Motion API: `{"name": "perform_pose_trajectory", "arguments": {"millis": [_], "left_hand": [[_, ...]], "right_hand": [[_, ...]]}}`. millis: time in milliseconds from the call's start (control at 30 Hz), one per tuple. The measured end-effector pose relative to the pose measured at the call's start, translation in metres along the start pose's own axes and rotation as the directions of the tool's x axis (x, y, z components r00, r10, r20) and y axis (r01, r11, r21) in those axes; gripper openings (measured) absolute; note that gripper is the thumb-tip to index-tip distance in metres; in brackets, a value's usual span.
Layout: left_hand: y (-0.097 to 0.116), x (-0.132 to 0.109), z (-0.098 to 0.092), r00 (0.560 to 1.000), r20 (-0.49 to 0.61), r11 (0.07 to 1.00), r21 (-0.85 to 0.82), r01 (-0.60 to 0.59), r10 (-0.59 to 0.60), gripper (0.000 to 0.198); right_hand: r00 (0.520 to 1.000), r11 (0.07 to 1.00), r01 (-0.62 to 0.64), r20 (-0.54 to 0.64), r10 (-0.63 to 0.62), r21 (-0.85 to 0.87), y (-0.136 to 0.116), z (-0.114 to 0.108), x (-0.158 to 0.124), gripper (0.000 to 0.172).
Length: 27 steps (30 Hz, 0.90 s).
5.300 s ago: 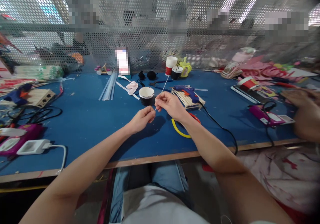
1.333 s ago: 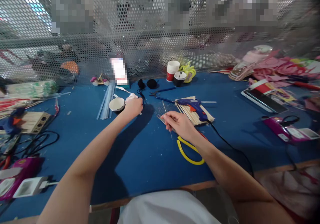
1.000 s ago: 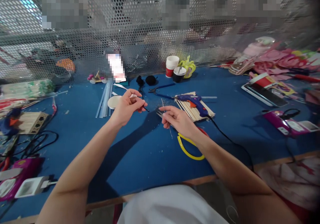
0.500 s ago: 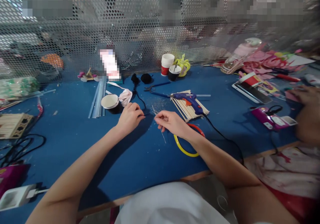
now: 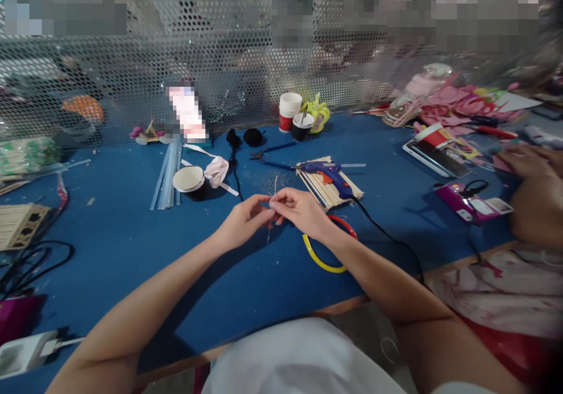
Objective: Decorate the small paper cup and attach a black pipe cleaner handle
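Observation:
My left hand [image 5: 248, 221] and my right hand [image 5: 301, 211] meet over the middle of the table. Their fingertips pinch together on a thin, pale wire [image 5: 276, 184], which stands out above the fingers and hangs below them. A patch of fine, light bits lies on the blue table just behind the hands. Close to my right hand, a blue glue gun [image 5: 328, 174] rests on a small raft of wooden sticks [image 5: 314, 186]. A red and yellow ring [image 5: 319, 260] lies partly under my right forearm.
Left of the hands are a paper cup [image 5: 189, 183], a white ribbon [image 5: 216, 171] and clear glue sticks [image 5: 166, 177]. Pliers [image 5: 272, 150] and more cups [image 5: 290, 112] sit behind. At right, a phone [image 5: 440, 156] lies near another person's hand [image 5: 525, 159].
My left hand has moved right to meet my right hand, and its fingers now touch the wire. The wire stands more upright. The view has shifted slightly.

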State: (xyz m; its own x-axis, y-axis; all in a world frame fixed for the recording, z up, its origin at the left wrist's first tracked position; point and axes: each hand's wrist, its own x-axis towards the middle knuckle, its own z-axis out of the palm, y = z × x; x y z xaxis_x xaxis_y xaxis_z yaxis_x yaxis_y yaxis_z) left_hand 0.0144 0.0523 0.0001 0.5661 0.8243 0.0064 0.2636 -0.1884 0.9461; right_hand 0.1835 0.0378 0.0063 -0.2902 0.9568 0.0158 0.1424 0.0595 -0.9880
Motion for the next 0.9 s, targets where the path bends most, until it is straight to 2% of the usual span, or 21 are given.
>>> {"name": "perform_pose_trajectory", "arguments": {"millis": [33, 100, 200, 267, 333, 400, 433, 533, 600, 700, 800, 900], "left_hand": [[0.0, 0.0, 0.003, 0.998, 0.042, 0.992, -0.12, 0.043, -0.038, 0.035], [-0.001, 0.0, 0.007, 0.994, 0.066, 0.961, -0.256, 0.104, -0.09, 0.035], [0.0, -0.001, 0.007, 0.993, 0.019, 0.945, -0.308, 0.115, -0.115, 0.033], [0.001, -0.002, 0.004, 0.994, -0.013, 0.942, -0.322, 0.1, -0.11, 0.027], [0.002, -0.003, 0.002, 0.993, -0.031, 0.935, -0.342, 0.098, -0.115, 0.022], [0.003, -0.003, 0.0, 0.992, -0.049, 0.927, -0.363, 0.094, -0.12, 0.019], [0.003, -0.002, 0.0, 0.991, -0.06, 0.925, -0.368, 0.091, -0.122, 0.018], [0.005, -0.001, -0.003, 0.986, -0.116, 0.93, -0.36, 0.073, -0.122, 0.017], [0.006, 0.0, -0.006, 0.982, -0.153, 0.939, -0.339, 0.057, -0.115, 0.019], [0.006, 0.002, -0.009, 0.978, -0.185, 0.949, -0.312, 0.039, -0.101, 0.026], [0.006, 0.002, -0.012, 0.977, -0.184, 0.954, -0.296, 0.048, -0.106, 0.03], [0.007, 0.0, -0.013, 0.979, -0.173, 0.965, -0.254, 0.064, -0.11, 0.027]], "right_hand": [[1.0, 1.0, 0.006, 0.005, -0.006, -0.013, -0.001, 0.001, -0.001, 0.02], [1.0, 0.997, 0.014, -0.014, -0.015, -0.078, -0.004, 0.0, -0.002, 0.021], [0.999, 0.975, -0.014, -0.032, 0.007, -0.223, -0.014, -0.007, -0.004, 0.027], [0.998, 0.948, -0.032, -0.056, 0.015, -0.316, -0.024, -0.02, -0.005, 0.03], [0.98, 0.892, -0.001, -0.176, -0.089, -0.452, -0.034, -0.039, -0.004, 0.03], [0.91, 0.774, -0.004, -0.324, -0.26, -0.633, -0.038, -0.061, -0.004, 0.025], [0.893, 0.703, -0.055, -0.35, -0.284, -0.709, -0.037, -0.072, -0.004, 0.021], [0.911, 0.5, -0.233, -0.367, -0.189, -0.834, -0.023, -0.101, -0.005, 0.014], [0.942, 0.384, -0.245, -0.313, -0.123, -0.89, -0.01, -0.111, -0.006, 0.016], [0.953, 0.268, -0.273, -0.297, -0.054, -0.924, 0.002, -0.115, -0.007, 0.019], [0.938, 0.257, -0.321, -0.343, -0.045, -0.912, 0.003, -0.114, -0.004, 0.021], [0.903, 0.346, -0.392, -0.429, -0.032, -0.852, 0.004, -0.117, -0.001, 0.025]]}}
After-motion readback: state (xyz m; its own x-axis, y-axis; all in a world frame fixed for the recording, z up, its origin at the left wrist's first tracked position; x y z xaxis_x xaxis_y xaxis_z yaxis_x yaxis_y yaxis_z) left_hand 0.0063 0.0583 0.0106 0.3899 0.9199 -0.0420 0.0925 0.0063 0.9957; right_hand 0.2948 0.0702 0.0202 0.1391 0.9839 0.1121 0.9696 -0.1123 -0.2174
